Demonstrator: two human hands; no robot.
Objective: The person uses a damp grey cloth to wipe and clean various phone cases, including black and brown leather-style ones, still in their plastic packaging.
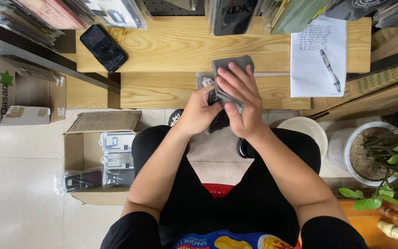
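centre of frame, at the counter (171,87) edge | right hand (240,99) is pressing a grey cloth (229,67) down, fingers closed on it | left hand (199,113) is gripping the dark packaged item (206,82) beneath the cloth

Grey cloth (232,69) under the right hand (240,99): soft, matt, woven. Table (171,46): pale wood, visible grain, smooth satin finish. Phone (103,48): glossy black glass. Sheet of paper (316,60): matt white. Box (77,152): rough brown cardboard. Floor (14,184): smooth, faintly glossy tile.
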